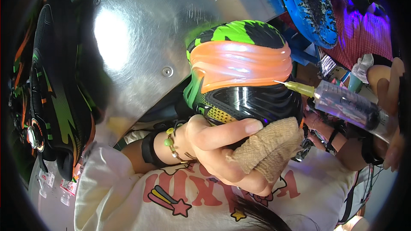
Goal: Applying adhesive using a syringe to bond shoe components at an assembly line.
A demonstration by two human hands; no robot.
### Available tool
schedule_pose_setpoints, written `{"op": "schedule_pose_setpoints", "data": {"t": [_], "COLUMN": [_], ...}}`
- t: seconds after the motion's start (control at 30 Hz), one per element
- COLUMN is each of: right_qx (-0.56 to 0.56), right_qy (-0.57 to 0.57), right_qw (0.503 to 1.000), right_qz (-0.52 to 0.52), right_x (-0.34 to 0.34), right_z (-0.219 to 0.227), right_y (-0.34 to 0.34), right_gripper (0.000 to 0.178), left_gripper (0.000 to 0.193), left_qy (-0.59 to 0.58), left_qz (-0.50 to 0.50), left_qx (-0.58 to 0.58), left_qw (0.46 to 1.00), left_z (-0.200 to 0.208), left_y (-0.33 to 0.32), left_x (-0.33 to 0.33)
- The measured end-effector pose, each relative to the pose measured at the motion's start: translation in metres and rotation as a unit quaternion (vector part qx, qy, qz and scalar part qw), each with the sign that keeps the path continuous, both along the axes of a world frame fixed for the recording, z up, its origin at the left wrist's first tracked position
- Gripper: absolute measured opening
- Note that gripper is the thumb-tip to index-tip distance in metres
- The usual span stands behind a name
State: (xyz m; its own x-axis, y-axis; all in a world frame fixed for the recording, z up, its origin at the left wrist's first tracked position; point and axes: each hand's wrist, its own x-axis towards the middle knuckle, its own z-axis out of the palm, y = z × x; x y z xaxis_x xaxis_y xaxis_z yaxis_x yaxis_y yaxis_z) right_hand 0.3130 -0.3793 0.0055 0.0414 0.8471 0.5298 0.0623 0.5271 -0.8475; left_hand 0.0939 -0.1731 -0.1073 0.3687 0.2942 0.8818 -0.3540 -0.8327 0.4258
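- Sheet metal fills the upper left of the head view — a dull, scratched panel with a round screw head and a bright glare patch.
- Against its left edge hangs a black shoe upper with green and orange streaks.
- At the top right lies a blue sole crusted with dark speckles, and beside it a red checked cloth under purple light.
- Below, a white shirt with pink lettering and a star print takes up the lower part of the frame.
- The left hand is clenched around the underside of a shoe; its index finger lies along the glossy black sole edge, one fingertip is wrapped in a tan bandage, and a bead bracelet sits on the wrist.
- The shoe sits at the centre of the view, held up close, black and green, with a stretched orange rubber band wrapped around its middle.
- The right hand at the right rim is closed around a clear syringe — its yellow-hubbed needle tip touches the shoe just below the orange band.
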Motion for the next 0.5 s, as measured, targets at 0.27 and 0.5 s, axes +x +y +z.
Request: {"op": "schedule_pose_setpoints", "data": {"t": [0.27,0.5], "right_qx": [-0.015,-0.031], "right_qy": [0.002,-0.006], "right_qw": [1.0,0.999], "right_qz": [0.026,0.038], "right_x": [-0.003,0.019], "right_z": [-0.007,0.006], "right_y": [0.043,-0.001], "right_gripper": [0.055,0.054], "left_gripper": [0.016,0.021], "left_qy": [-0.041,-0.029], "left_qz": [0.012,-0.025], "left_qx": [0.001,0.002], "left_qw": [0.999,0.999], "left_z": [-0.009,-0.007], "left_y": [-0.005,-0.005], "left_x": [0.001,-0.001]}}
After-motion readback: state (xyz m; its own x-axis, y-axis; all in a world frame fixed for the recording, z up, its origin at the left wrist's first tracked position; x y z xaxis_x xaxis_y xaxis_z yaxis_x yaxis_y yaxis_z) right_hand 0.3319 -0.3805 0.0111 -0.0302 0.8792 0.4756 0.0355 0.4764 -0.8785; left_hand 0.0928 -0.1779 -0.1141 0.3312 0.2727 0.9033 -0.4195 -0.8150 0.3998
